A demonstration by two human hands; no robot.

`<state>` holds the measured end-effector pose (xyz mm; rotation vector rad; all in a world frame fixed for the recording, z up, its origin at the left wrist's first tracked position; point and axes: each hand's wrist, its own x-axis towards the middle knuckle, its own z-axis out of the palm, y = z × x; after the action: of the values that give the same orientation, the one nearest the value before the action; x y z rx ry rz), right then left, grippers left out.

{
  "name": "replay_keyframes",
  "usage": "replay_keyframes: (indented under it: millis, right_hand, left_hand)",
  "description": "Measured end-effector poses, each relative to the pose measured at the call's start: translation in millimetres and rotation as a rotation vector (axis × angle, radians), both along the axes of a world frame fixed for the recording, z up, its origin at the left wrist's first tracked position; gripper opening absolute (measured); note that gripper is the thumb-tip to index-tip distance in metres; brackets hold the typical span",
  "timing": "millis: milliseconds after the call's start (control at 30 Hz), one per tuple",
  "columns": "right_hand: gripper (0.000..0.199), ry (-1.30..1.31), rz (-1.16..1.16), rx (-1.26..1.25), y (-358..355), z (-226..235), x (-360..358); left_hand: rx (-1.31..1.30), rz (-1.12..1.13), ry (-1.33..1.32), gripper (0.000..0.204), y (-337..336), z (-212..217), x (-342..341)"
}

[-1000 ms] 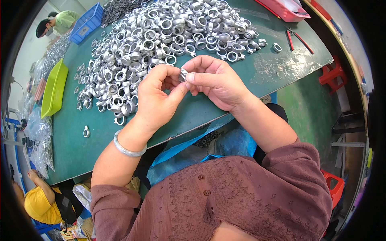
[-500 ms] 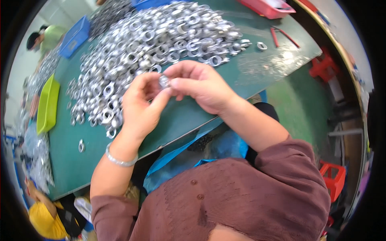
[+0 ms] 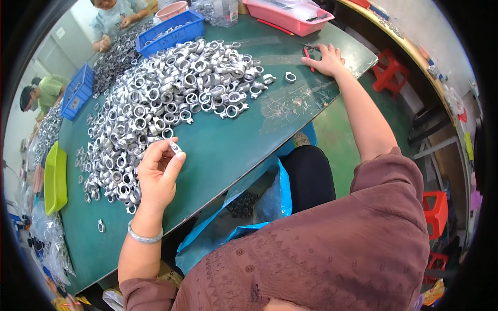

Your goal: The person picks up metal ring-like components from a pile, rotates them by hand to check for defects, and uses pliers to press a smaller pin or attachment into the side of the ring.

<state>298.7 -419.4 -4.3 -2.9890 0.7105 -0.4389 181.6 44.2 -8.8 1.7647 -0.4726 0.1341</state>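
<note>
A small silver metal ring fitting is pinched between the thumb and fingers of my left hand, held just off the near edge of a large heap of similar ring fittings. My right hand reaches to the far right of the green table, palm down over red-handled pliers. Its fingers are apart and stretched forward, with the thumb against one red handle. The other handle is hidden under the hand. One loose ring fitting lies to the left of the pliers.
Blue bins and a pink tray stand along the far side. A lime-green tray sits at the left edge. A blue bag hangs open below the table's near edge. Another person works across the table.
My hands have parted. The right one has swung far right to the pliers, while the left keeps the ring fitting and sits lower in view. The view has shifted.
</note>
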Motion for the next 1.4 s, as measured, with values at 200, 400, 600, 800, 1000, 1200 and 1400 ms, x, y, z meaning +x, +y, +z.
replay_keyframes:
  millis: [200, 400, 600, 800, 1000, 1200, 1400]
  right_hand:
    - [0.083, 0.151, 0.174, 0.059, -28.8, 9.3, 24.5]
    - [0.036, 0.034, 0.293, -0.165, -23.6, 5.0, -9.7]
    - [0.025, -0.19, 0.251, 0.178, -51.2, 17.1, -41.5]
    - [0.008, 0.013, 0.97, 1.476, 118.7, 61.5, -147.5]
    - [0.013, 0.006, 1.341, 1.713, 210.2, 27.3, -153.6]
    - [0.015, 0.098, 1.429, 2.167, 261.2, 18.8, -164.7]
    - [0.023, 0.013, 1.533, 2.285, 278.0, 13.5, -162.4]
  left_hand:
    - [-0.054, 0.033, 0.135, 0.028, 1.6, 1.1, -8.0]
    - [-0.199, 0.1, 0.201, 0.027, 3.3, 10.8, -43.1]
    - [-0.303, 0.187, 0.117, 0.027, 10.4, 0.9, -71.6]
    - [-0.348, 0.209, 0.071, 0.028, 17.0, -18.8, -81.4]
    - [-0.451, 0.155, 0.022, 0.027, 14.5, -5.8, -84.1]
    - [-0.484, 0.015, 0.044, 0.026, 5.0, 17.4, -81.8]
    - [-0.584, -0.032, 0.146, 0.024, -4.0, 13.4, -79.4]
